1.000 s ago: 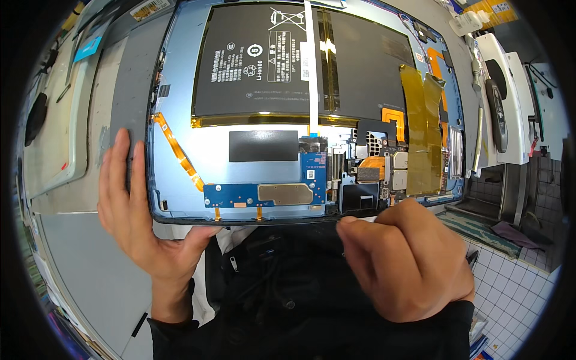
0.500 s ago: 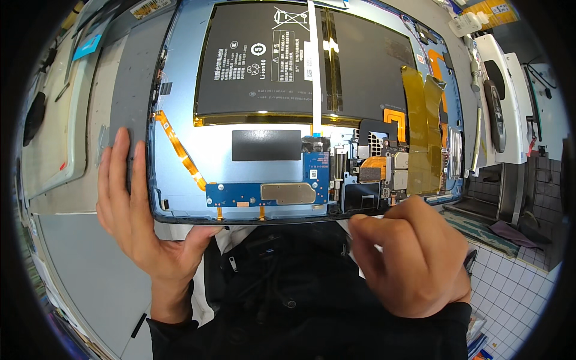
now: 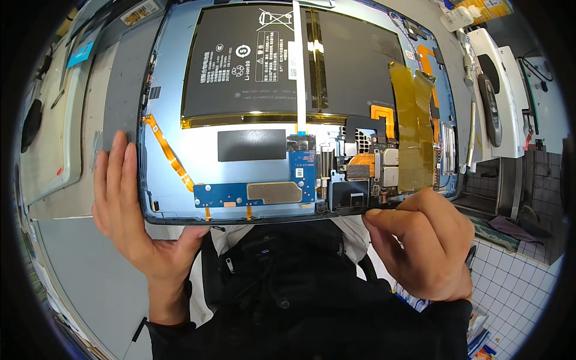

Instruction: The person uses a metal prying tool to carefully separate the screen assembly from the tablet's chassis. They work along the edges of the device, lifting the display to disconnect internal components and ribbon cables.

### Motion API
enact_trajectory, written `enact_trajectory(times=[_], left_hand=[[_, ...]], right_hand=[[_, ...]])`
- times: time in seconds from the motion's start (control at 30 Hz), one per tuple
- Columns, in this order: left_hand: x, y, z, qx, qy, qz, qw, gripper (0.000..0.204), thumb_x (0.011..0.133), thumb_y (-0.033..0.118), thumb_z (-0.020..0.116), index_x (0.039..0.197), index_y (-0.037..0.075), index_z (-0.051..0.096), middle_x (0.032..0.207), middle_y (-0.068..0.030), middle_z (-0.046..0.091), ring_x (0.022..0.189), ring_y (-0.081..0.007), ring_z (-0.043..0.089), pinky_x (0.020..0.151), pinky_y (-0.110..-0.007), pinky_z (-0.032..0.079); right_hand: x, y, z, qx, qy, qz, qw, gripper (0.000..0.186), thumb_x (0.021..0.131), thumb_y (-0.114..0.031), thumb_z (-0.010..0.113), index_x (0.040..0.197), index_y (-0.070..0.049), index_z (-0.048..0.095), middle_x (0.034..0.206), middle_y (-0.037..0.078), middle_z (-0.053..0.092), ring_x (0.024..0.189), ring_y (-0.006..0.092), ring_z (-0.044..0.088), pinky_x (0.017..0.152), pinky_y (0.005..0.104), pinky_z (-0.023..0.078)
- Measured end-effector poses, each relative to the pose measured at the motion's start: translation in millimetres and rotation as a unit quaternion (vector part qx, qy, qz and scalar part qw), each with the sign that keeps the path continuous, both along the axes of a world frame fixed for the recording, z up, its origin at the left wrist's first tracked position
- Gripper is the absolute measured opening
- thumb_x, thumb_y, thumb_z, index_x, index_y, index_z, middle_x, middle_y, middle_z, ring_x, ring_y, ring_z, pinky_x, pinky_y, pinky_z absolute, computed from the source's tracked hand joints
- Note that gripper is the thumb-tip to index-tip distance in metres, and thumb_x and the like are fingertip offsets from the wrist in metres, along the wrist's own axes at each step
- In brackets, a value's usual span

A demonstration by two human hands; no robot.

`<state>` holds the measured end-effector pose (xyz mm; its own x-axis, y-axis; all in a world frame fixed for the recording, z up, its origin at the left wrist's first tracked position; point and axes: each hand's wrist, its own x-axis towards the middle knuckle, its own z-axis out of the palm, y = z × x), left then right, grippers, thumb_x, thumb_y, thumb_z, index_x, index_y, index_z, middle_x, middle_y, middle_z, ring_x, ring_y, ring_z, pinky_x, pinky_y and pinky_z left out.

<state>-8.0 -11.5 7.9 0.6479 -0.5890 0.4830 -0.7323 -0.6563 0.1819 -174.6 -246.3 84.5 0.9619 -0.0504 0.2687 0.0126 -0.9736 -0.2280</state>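
Note:
An opened blue tablet [image 3: 201, 144] lies in front of me with its inside facing up. A large black battery [image 3: 360, 60] fills its far part, crossed by a white ribbon strip [image 3: 302, 90]. Toward the near edge sit a blue circuit board [image 3: 222, 194], an orange flex cable [image 3: 170, 157] and wide yellow film tape [image 3: 405, 132]. My left hand [image 3: 132, 216] grips the near left corner, long fingers straight along the side and thumb at the front edge. With fingers curled, my right hand [image 3: 423, 246] pinches the near edge right of centre; its fingertips are partly hidden.
Beneath the tablet is a grey work surface [image 3: 114, 114]. At the left stands a white tray-like panel [image 3: 45, 174]. To the right are a black-handled tool [image 3: 490, 111] and a small white bottle [image 3: 459, 19]. A dark cloth [image 3: 515, 228] lies above the tiled floor [image 3: 510, 288].
My right hand has slid a little to the right along the tablet's near edge. In the picture the tablet has shifted slightly left, and my left hand stays at its corner.

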Motion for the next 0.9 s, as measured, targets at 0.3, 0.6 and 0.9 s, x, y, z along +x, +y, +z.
enact_trajectory(times=[0.3, 0.6, 0.9], left_hand=[[4, -6, 4, -0.015, 0.016, -0.020, 1.000, 0.094, 0.081, 0.073, 0.050, 0.139, 0.000, 0.045, 0.143, -0.0180, 0.048, 0.135, -0.0403, 0.038, 0.110, -0.049, 0.023], [-4, -7, 8, 0.012, 0.008, -0.005, 1.000, 0.088, 0.084, 0.065, 0.049, 0.141, -0.001, 0.042, 0.144, -0.0188, 0.046, 0.136, -0.0395, 0.037, 0.110, -0.050, 0.024], [-36, 23, -2, -0.215, 0.069, -0.194, 0.955, 0.056, 0.085, 0.040, 0.066, 0.127, 0.006, 0.052, 0.126, -0.0150, 0.059, 0.117, -0.0312, 0.054, 0.094, -0.043, 0.041]], right_hand=[[13, 2, -10, 0.068, -0.107, 0.071, 0.989, 0.021, 0.068, -0.013, 0.077, 0.082, -0.005, 0.064, 0.066, 0.004, 0.053, 0.051, 0.0166, 0.054, 0.039, 0.0276, 0.040], [-54, -153, 3, -0.138, -0.103, -0.192, 0.966, 0.036, 0.074, 0.011, 0.062, 0.101, -0.012, 0.068, 0.098, 0.005, 0.064, 0.071, 0.0181, 0.063, 0.059, 0.0291, 0.050], [-87, -197, -1, -0.216, -0.123, -0.076, 0.966, 0.035, 0.072, 0.007, 0.071, 0.104, -0.004, 0.064, 0.087, 0.007, 0.059, 0.075, 0.0171, 0.061, 0.064, 0.0278, 0.050]])
